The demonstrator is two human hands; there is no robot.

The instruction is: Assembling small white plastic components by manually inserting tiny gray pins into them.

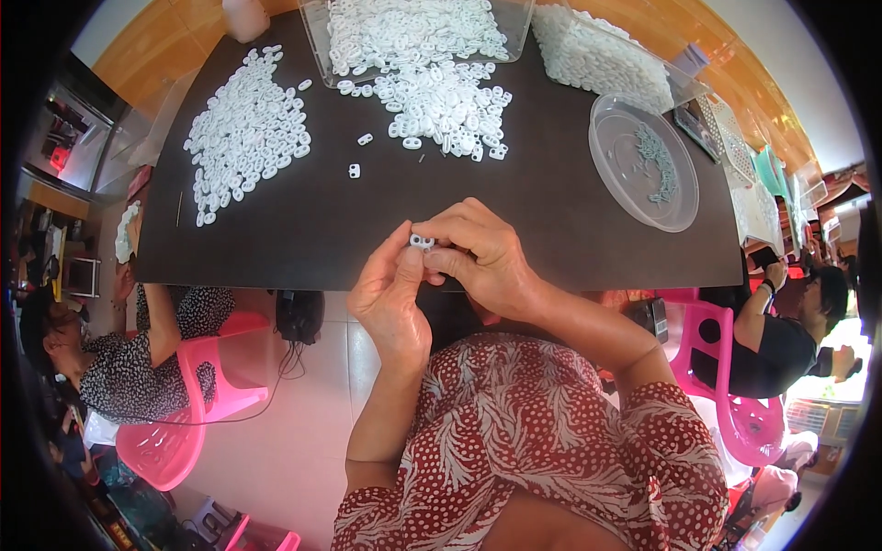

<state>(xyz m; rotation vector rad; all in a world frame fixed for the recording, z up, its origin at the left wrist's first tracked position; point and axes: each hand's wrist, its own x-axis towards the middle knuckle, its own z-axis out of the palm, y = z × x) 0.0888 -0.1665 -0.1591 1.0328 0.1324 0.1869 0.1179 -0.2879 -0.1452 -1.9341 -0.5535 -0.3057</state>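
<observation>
Just inside the table's near edge, a small white two-hole plastic piece (422, 241) is pinched between my two hands, its dark holes showing. My left hand (393, 298) grips it from the left with thumb and fingertips. From the right, my right hand (489, 257) has its thumb and index finger closed on the same piece; the other fingers curl behind. Two loose white pieces (355, 171) lie on the dark table (542, 211) beyond my hands. Farther off is a heap of similar white pieces (450, 110), spilling from a clear plastic bin (323, 64).
Another pile of white pieces (246, 138) spreads at the left. At the right, a round clear tray (617, 188) holds tiny grey-green parts (656, 165), near a tub full of white pieces (602, 64). People sit on pink chairs (197, 390) at both sides.
</observation>
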